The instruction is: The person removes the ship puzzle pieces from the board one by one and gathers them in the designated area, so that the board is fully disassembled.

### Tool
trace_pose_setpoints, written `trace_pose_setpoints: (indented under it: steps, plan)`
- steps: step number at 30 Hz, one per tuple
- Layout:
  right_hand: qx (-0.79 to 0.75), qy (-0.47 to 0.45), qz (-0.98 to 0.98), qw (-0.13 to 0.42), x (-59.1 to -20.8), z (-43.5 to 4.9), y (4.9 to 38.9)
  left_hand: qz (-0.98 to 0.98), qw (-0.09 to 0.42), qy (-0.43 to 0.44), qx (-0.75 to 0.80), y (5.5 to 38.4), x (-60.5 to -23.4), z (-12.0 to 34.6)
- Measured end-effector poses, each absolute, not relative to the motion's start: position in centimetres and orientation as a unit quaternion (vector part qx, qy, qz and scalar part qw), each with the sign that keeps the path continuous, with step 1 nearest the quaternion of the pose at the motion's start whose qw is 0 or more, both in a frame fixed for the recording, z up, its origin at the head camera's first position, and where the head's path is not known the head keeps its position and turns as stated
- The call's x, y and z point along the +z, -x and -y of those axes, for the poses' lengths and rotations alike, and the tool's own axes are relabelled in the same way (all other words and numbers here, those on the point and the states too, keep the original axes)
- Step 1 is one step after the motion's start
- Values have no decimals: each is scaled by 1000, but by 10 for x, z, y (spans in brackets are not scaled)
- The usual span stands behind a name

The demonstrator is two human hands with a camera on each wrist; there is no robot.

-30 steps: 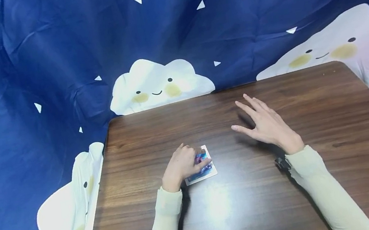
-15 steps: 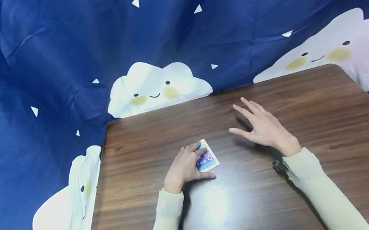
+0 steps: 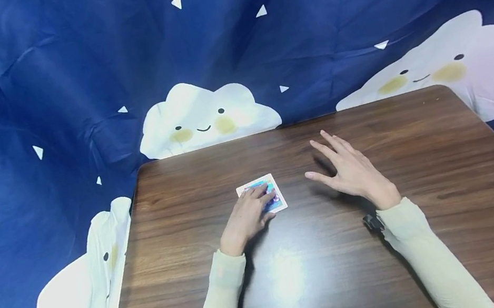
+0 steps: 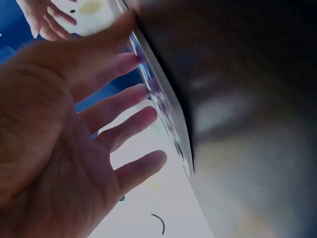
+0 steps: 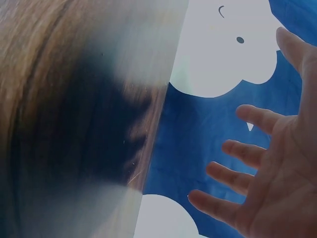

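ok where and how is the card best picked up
Probably by pinching the card by its right edge, coming low from the right: it looks thin and flat on the table, the left hand covers its near left part, and that edge shows uncovered.

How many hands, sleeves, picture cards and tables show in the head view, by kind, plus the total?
Left hand and right hand: 2 hands
Left sleeve and right sleeve: 2 sleeves
White-bordered picture card: 1
Wood-grain table: 1
Total: 6
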State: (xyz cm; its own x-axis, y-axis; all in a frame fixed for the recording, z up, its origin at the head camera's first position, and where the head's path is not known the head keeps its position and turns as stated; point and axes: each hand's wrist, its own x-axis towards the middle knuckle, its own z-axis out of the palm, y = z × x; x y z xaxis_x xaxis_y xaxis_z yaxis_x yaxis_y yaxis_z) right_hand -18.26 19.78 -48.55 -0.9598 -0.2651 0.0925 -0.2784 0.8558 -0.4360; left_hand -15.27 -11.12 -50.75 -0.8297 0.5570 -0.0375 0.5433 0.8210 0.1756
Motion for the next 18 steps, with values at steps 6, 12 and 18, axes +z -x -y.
trace_pose_setpoints:
  steps: [6, 12, 18]
  plan:
    - [232, -148, 961, 20, -486, -196, 183, -952, -30, -295, 75, 153, -510, 111]
    - [229, -147, 962, 16, -485, -194, 182, -963, -8, -255, 80, 149, -503, 110]
    - [231, -143, 962, 5, -485, -195, 182, -972, 104, -187, 96, 137, -485, 114]
